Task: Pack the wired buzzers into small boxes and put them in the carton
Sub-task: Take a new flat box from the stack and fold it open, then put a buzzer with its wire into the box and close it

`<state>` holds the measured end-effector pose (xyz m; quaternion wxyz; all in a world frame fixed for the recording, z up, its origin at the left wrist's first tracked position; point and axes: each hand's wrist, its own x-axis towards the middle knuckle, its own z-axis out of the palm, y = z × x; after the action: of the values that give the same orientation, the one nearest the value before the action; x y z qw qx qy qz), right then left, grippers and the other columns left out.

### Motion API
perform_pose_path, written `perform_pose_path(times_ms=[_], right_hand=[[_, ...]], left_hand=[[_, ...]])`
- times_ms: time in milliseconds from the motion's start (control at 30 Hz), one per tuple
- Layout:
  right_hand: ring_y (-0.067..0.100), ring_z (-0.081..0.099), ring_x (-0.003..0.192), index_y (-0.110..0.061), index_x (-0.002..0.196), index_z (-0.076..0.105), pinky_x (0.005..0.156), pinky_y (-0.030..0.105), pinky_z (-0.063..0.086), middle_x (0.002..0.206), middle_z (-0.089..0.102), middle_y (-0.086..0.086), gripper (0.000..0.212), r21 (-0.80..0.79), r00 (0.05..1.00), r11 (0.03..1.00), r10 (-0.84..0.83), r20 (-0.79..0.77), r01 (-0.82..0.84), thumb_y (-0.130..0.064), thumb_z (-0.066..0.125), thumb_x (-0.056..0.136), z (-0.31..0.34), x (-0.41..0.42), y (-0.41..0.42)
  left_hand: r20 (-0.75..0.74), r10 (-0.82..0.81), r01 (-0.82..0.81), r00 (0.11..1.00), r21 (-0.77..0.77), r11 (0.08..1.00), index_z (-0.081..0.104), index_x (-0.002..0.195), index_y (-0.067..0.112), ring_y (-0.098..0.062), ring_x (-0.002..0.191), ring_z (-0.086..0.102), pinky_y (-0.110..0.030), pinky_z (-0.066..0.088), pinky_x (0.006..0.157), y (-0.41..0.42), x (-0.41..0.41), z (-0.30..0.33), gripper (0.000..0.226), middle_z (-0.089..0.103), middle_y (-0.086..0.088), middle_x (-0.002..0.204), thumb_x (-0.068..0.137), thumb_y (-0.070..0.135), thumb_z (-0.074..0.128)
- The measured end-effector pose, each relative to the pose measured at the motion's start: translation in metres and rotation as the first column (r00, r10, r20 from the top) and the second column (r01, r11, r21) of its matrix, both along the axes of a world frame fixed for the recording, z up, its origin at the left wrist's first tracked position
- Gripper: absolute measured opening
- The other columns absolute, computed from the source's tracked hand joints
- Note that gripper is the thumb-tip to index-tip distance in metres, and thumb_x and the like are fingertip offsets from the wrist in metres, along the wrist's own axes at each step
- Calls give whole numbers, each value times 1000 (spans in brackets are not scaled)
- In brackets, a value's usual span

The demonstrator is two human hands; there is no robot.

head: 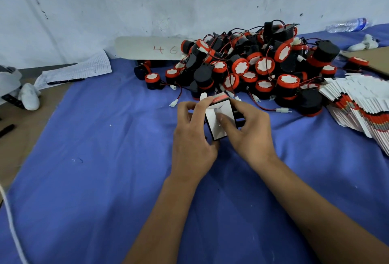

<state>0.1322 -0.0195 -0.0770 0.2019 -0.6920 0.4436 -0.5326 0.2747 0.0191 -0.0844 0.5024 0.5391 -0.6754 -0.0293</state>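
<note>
Presently both hands work one small box [217, 119] over the blue cloth [105, 158], just near of the buzzer pile [252, 68]. The left hand [192, 137] grips the box's left side, fingertips curled over its top edge. The right hand [250, 131] holds the right side, thumb pressed on a white end flap. Whether a buzzer is already inside cannot be told; the hands hide the interior.

Risks noted:
- The flap appears only partly tucked. Uneven thumb pressure could crease it or leave the end open, and the contents could drop out in handling.
- Loose red-and-black leads with white plugs lie at the pile's near edge, close to the box. One could catch under a flap or be dragged by a wrist.
- The flat box blanks [357, 103], fanned at the right, sit near the right forearm and could be scattered by a sweep.
- No carton is clearly identifiable; brown cardboard [370, 59] shows at far right.
</note>
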Motion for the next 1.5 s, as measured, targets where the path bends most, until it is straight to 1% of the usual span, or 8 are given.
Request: perform_pose_path(times_ms=[233,400,533,700,867,1067,1267,1500], right_hand=[[5,66,112,-21,136,65,87,23,56,120,71,-14,35,76,975,979,175,139,-187,-30,60,103,7,-2,3],[10,69,98,-23,122,72,76,28,57,105,75,-10,24,85,957,973,193,215,-216,-19,68,99,8,-4,2],[9,62,84,-23,106,77,72,21,46,91,70,-14,19,-84,986,985,143,-82,-149,-15,80,88,7,-8,2],[25,57,97,-16,97,81,78,41,51,97,72,-2,24,-158,838,953,141,-527,-259,-1,69,84,6,-6,2],[17,59,89,-14,96,79,74,35,53,92,70,-4,24,-221,849,923,171,-500,-316,1,65,82,6,0,9],[17,63,79,-6,83,76,69,33,53,85,73,0,24,-263,908,917,188,-375,-299,11,61,74,10,0,13],[19,62,77,-9,76,74,64,36,51,77,70,-2,23,-244,990,962,-134,-33,123,2,54,80,17,-12,10],[47,17,148,-22,141,52,113,60,28,160,24,20,58,50,594,677,-605,-530,734,-20,71,86,13,-79,-31]], left_hand=[[-55,39,-37,998,30,999,45,148,40,-4,101,54,-8,48,72,-3,8,0,97,49,5,125,69,0,87],[-171,-14,42,985,165,985,43,152,36,-6,94,63,-30,60,75,-6,11,0,96,57,6,124,73,9,90],[-306,-171,233,936,177,956,53,143,22,-9,125,57,-37,57,98,-3,14,3,72,58,2,136,77,10,77],[-525,-67,202,848,204,958,54,129,35,4,117,59,-13,53,84,-4,16,6,39,62,12,129,93,29,68],[-429,168,-39,888,293,955,67,105,27,2,91,66,-11,50,70,-9,19,-2,6,71,17,95,103,28,61],[-349,159,-74,923,245,967,68,107,26,-14,92,66,-33,55,77,-5,16,5,46,72,12,100,84,65,61],[-320,206,-118,925,273,955,67,101,25,-11,84,64,-27,50,68,-5,12,4,12,69,12,97,95,35,70],[-395,150,-31,906,291,956,69,100,21,-3,93,67,-22,54,65,-5,5,3,13,72,9,104,104,27,59]])
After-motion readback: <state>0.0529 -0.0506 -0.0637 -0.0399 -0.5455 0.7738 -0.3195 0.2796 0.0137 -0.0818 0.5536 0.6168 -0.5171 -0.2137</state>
